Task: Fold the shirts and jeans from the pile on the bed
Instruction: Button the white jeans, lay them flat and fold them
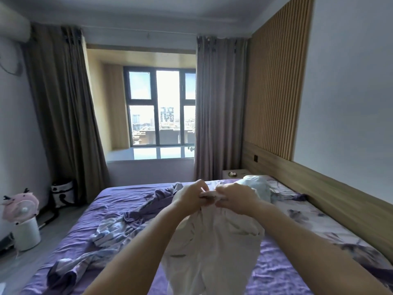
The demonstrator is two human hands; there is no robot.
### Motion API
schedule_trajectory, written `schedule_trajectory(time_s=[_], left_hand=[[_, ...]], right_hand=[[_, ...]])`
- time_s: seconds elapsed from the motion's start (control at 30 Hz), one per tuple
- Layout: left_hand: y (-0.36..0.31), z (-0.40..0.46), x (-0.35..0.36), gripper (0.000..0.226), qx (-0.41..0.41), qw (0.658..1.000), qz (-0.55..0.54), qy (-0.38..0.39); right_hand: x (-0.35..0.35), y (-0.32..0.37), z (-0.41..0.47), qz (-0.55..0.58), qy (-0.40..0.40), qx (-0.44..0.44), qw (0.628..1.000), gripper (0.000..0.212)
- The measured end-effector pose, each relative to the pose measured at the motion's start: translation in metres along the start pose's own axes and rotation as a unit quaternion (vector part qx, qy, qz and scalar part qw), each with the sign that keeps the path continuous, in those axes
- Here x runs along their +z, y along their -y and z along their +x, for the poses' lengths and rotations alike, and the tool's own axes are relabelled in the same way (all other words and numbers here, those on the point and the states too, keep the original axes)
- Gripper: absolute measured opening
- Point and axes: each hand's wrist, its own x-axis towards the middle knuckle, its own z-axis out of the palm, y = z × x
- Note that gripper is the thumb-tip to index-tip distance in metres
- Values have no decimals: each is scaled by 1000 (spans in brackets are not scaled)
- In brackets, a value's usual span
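Both hands are raised over the bed (110,201), side by side, nearly touching. Left hand (191,195) is pinching the top edge of a white shirt (212,248), fingers curled round the hem; right hand (232,198) is gripping the same edge just beside it. The shirt is hanging bunched and creased below the hands, its lower part dropping out of view at the bottom edge of the frame.

A crumpled purple-and-white patterned sheet (119,228) is lying left of the shirt, trailing toward the bed's near left corner. A pale bundled cloth (257,186) is sitting behind the right hand, near the wooden headboard (319,194). Flat purple bedding is lying open at the far left of the mattress. On the floor left of the bed, a pink fan (21,206) is standing on a white bin (26,234)
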Motion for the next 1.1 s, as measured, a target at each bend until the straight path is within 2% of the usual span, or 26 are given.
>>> schedule_trajectory(time_s=[0.13,0.3,0.4,0.5,0.57,0.67,0.77,0.83,0.87,0.97,1.1], left_hand=[[30,-31,7,97,-42,993,87,74],[50,-51,2,128,-111,988,23,108],[48,-56,-2,144,-109,985,27,133],[37,-64,-5,135,-107,978,94,153],[33,-62,-9,118,-116,974,126,147],[23,-57,-19,76,-107,978,167,72],[7,-48,-37,48,-56,973,221,-31],[0,-42,-45,46,50,941,291,-165],[-3,-38,-48,55,98,922,323,-190],[-15,-33,-54,63,205,879,374,-215],[-57,-40,-70,40,234,844,406,-260]], right_hand=[[4,17,1,36,18,-8,999,26],[4,26,9,66,5,3,998,14],[-4,23,11,96,-15,31,995,9],[-12,13,10,126,-26,51,990,8],[-17,6,8,132,-34,61,989,11],[-29,-3,0,75,-40,71,994,13],[-44,-15,-11,-20,-46,70,996,34],[-56,-23,-21,-43,-68,51,995,43],[-62,-26,-27,-54,-83,33,995,42],[-79,-38,-47,-121,-122,-5,985,39],[-97,-57,-75,-201,-188,-9,961,47]])
